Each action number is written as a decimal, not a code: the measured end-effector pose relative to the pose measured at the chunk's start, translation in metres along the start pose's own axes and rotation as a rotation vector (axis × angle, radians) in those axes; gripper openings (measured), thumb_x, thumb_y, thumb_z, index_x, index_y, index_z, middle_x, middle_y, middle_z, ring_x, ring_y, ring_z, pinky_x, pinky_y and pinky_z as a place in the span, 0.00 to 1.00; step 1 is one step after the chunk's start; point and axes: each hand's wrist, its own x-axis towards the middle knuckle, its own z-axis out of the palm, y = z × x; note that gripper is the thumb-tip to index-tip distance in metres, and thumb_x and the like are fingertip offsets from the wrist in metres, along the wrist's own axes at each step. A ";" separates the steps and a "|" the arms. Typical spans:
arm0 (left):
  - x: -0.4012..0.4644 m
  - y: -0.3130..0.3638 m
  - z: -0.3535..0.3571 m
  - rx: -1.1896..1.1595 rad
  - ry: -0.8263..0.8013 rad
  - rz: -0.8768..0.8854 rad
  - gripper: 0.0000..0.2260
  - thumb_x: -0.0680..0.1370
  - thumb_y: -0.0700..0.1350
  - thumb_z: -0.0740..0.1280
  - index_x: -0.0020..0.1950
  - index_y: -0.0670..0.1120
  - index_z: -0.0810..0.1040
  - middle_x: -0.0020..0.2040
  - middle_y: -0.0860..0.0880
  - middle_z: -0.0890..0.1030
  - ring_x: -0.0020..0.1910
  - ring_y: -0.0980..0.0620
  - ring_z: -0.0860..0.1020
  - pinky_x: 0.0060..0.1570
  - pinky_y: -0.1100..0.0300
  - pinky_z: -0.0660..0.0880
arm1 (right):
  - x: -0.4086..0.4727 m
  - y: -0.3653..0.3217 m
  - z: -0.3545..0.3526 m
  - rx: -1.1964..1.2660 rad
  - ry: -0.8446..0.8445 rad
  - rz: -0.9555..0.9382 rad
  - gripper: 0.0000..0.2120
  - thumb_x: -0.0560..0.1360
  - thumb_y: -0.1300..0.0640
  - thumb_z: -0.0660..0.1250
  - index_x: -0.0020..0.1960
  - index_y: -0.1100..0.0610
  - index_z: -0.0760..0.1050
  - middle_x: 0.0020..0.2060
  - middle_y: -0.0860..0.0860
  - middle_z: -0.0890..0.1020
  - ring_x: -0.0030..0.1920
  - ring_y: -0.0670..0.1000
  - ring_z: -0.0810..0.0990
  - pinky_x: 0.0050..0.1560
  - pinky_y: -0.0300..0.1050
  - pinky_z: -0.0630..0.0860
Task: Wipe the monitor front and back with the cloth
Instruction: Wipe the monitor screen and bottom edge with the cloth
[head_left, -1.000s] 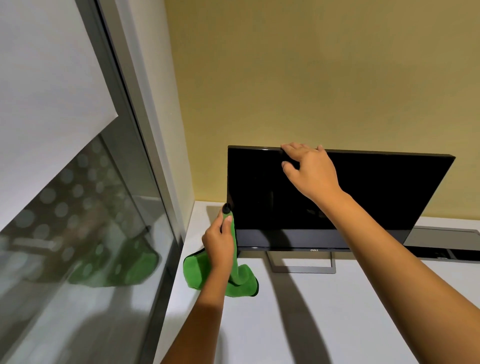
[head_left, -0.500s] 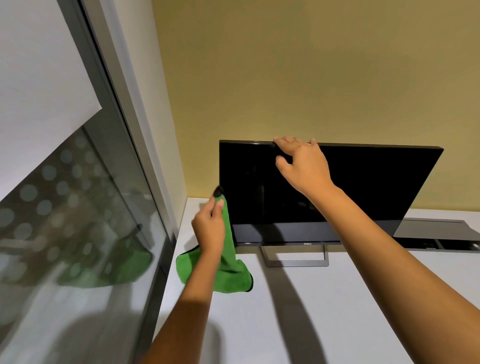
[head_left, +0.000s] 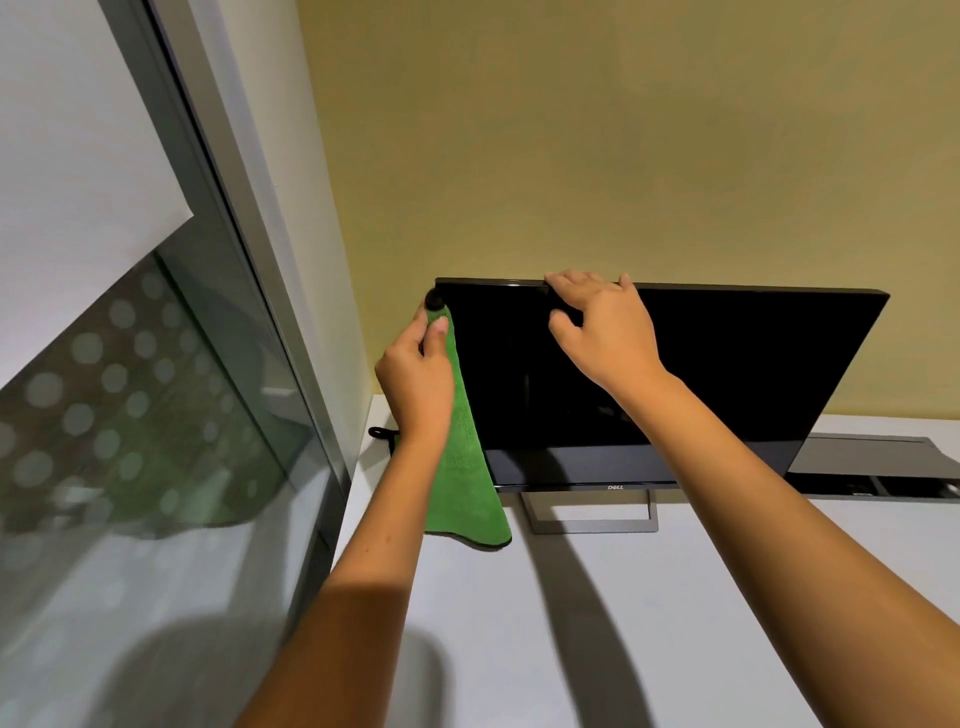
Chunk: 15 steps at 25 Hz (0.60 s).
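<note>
Ideally, the left hand (head_left: 415, 376), gripping the cloth (head_left: 462, 467), presses evenly along the monitor (head_left: 727, 364) edge while the right hand (head_left: 602, 332) clasps its top.

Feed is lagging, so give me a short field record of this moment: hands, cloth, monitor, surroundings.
left hand: holds the green cloth against the monitor's left edge, near the top corner
right hand: grips the monitor's top edge, fingers over the rim
monitor: screen dark, upright on its stand
cloth: hangs down past the bottom bezel
desk: white
surroundings: window at left, yellow wall behind
</note>
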 end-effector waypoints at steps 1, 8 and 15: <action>-0.011 -0.014 0.000 0.007 0.010 -0.037 0.16 0.79 0.44 0.65 0.65 0.39 0.75 0.63 0.45 0.78 0.54 0.62 0.75 0.44 0.86 0.61 | 0.000 0.001 0.001 0.003 0.003 0.001 0.21 0.76 0.58 0.61 0.69 0.54 0.71 0.67 0.50 0.74 0.69 0.50 0.68 0.73 0.56 0.48; -0.088 -0.111 -0.015 0.084 -0.122 -0.319 0.17 0.79 0.44 0.64 0.65 0.38 0.74 0.47 0.50 0.82 0.36 0.67 0.70 0.35 0.81 0.66 | 0.000 0.001 0.008 -0.002 0.048 -0.003 0.21 0.75 0.58 0.61 0.68 0.54 0.72 0.66 0.51 0.74 0.69 0.50 0.68 0.73 0.55 0.48; -0.094 -0.131 -0.019 0.153 -0.209 -0.417 0.17 0.78 0.43 0.66 0.65 0.36 0.74 0.63 0.40 0.77 0.63 0.43 0.74 0.59 0.62 0.67 | -0.002 0.000 0.007 0.013 0.070 -0.004 0.21 0.75 0.59 0.61 0.67 0.55 0.72 0.66 0.51 0.75 0.68 0.51 0.69 0.73 0.55 0.48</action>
